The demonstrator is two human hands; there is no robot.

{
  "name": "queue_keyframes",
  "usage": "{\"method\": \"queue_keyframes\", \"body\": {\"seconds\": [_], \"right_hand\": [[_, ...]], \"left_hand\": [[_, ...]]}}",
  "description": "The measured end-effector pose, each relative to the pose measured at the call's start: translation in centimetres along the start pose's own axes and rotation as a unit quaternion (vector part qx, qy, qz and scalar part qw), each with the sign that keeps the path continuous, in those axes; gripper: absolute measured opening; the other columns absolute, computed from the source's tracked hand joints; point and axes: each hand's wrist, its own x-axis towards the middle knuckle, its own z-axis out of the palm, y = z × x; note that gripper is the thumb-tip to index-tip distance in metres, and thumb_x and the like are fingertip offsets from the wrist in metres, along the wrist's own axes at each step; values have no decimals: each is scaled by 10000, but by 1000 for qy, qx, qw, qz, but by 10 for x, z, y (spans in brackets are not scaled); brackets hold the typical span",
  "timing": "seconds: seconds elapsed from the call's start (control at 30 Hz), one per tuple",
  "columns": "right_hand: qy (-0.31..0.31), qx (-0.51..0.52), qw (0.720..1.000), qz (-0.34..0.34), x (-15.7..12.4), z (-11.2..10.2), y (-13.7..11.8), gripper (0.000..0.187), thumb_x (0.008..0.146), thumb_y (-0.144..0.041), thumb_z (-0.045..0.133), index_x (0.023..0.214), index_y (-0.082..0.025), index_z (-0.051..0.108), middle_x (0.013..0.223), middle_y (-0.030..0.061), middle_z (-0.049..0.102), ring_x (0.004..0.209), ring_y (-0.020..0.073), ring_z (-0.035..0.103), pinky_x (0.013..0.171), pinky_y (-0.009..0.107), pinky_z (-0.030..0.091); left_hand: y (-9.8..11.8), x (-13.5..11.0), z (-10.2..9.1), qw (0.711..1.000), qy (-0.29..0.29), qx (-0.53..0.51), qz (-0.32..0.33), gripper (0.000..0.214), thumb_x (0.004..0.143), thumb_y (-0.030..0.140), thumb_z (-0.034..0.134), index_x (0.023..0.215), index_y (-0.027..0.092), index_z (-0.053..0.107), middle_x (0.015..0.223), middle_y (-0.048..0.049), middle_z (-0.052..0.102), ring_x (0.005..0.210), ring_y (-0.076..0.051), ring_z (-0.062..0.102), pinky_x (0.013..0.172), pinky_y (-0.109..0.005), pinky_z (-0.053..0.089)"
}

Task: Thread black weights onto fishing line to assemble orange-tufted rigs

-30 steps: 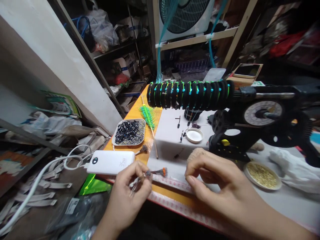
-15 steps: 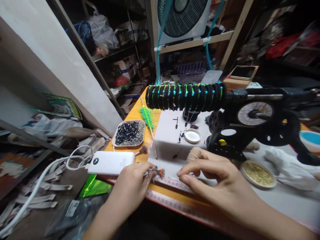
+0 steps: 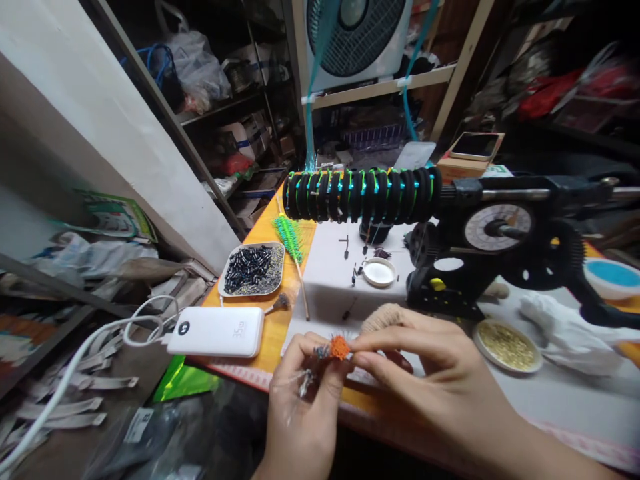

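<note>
Closed around a small bundle of thin strands with a bright orange end is my left hand; clear wrapping shows between its fingers. My right hand pinches at the right edge of that orange end, and whatever lies between its fingertips is too small to make out. A beige covering sits on one of its fingers. Beyond both hands, a black roller wound with green and blue threads extends from a black cranked machine with a round dial.
On the table's left stand a tray of black parts, a white power bank with its cable, and a green-bristled stick. A small white dish sits below the roller. At right are a dish of golden bits and crumpled white material.
My left hand has moved right and turned, bringing the orange end up into view. The fingertips of my right hand, apart from the bundle before, now meet its orange end.
</note>
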Motion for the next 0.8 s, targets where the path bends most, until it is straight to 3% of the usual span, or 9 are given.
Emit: {"method": "queue_keyframes", "body": {"seconds": [0.13, 0.33, 0.57, 0.63, 0.7, 0.8], "right_hand": [[3, -1, 1000, 18, -2, 2, 0, 132, 895, -139, 647, 812, -178, 742, 740, 45, 674, 634, 132, 612, 496, 211, 454], [-4, 10, 1000, 20, -1, 5, 1, 124, 873, -122, 645, 796, -181, 723, 740, 38, 651, 636, 129, 598, 478, 202, 435], [-7, 11, 1000, -14, -3, 5, 2, 135, 890, -103, 643, 867, -193, 741, 739, 33, 664, 636, 128, 613, 474, 197, 439], [-7, 5, 1000, -20, -4, 6, 1, 137, 875, -74, 638, 849, -187, 711, 744, 25, 649, 620, 113, 589, 450, 181, 408], [-6, -3, 999, -38, -5, 6, 1, 144, 868, -56, 634, 850, -182, 701, 744, 22, 642, 618, 105, 581, 459, 179, 406], [-13, -11, 998, -68, -4, 4, 2, 147, 874, -46, 626, 880, -167, 709, 753, 34, 656, 656, 114, 609, 534, 198, 458]], "left_hand": [[-6, 2, -4, 992, -50, 63, 101, 139, 949, 190, 626, 812, 216, 616, 766, 20, 606, 699, -128, 557, 678, -231, 440], [-7, -1, -7, 991, -53, 64, 105, 149, 954, 176, 607, 815, 230, 607, 771, 21, 598, 700, -138, 556, 667, -249, 433], [-7, -4, -9, 976, -27, 135, 171, 148, 929, 148, 616, 803, 226, 625, 742, 16, 585, 663, -131, 544, 648, -244, 423], [-4, -6, -6, 985, 3, 113, 132, 118, 912, 218, 668, 796, 224, 647, 736, 14, 595, 671, -129, 548, 657, -235, 433], [0, -8, -2, 997, 44, 52, 24, 152, 877, 350, 732, 821, 221, 675, 725, 12, 609, 646, -118, 541, 616, -215, 435], [6, -10, -1, 986, 58, -66, -140, 350, 770, 503, 806, 845, 180, 696, 665, 9, 611, 522, -58, 456, 492, -161, 360]]}}
